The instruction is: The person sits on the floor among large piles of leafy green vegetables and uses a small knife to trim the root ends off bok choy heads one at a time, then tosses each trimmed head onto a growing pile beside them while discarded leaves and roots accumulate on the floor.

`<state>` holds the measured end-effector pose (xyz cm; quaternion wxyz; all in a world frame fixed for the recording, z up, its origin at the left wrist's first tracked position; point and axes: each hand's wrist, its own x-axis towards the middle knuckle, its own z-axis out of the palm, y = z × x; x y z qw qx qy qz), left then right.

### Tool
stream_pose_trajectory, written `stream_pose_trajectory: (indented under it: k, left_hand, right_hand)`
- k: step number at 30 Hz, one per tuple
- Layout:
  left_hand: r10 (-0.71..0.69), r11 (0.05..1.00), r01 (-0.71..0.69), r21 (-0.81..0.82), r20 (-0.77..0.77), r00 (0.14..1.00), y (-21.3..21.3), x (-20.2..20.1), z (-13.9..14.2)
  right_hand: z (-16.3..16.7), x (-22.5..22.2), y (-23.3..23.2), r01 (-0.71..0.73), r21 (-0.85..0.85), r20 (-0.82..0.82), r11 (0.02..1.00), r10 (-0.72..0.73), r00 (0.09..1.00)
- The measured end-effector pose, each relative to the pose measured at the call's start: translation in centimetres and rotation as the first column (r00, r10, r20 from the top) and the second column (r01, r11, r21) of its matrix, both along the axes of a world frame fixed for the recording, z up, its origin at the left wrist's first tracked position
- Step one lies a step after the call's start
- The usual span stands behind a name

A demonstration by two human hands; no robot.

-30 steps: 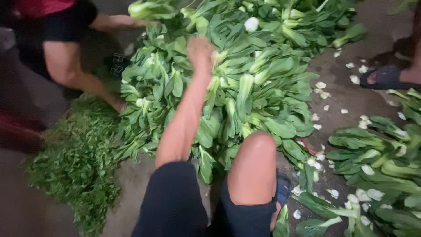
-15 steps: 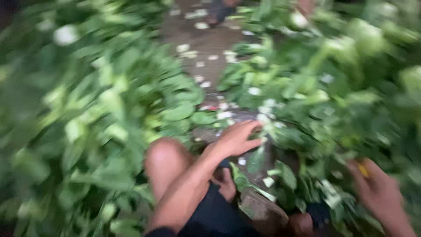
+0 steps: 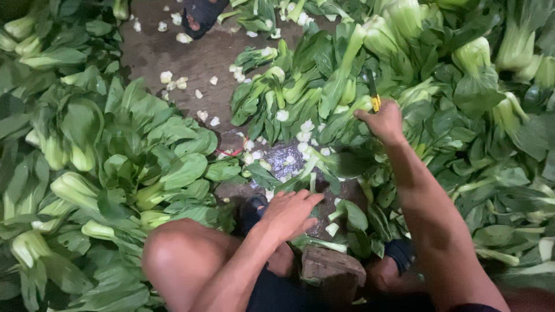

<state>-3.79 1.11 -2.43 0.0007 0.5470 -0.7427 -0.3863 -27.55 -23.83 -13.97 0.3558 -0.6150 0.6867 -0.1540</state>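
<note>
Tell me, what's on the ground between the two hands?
In the head view, between the left hand and the right hand lie loose green leaves, small white cut stem bits and a patch of wet ground.

Left hand (image 3: pixel 289 212) low near the body, palm down, fingers loosely extended and pointing right, forearm coming up from bottom centre. Right hand (image 3: pixel 383 120) reached far forward, arm nearly straight, fingers curled closed in a grip. Bare left knee bent at lower left.
</note>
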Motion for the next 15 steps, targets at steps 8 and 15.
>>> stream_pose_trajectory:
  k: [8,15]
  left_hand:
    - [0.334,0.806,-0.449,-0.385,-0.329,0.883,-1.7,-0.9,0.0]
    - [0.341,0.895,-0.445,-0.021,-0.610,0.715,1.2,-2.7,1.1]
  right_hand:
    - [9.6,3.5,7.3,-0.226,-0.235,0.007,0.945,0.234,0.972]
    - [20.1,2.2,20.0,-0.475,0.037,0.078,0.879,0.471,0.879]
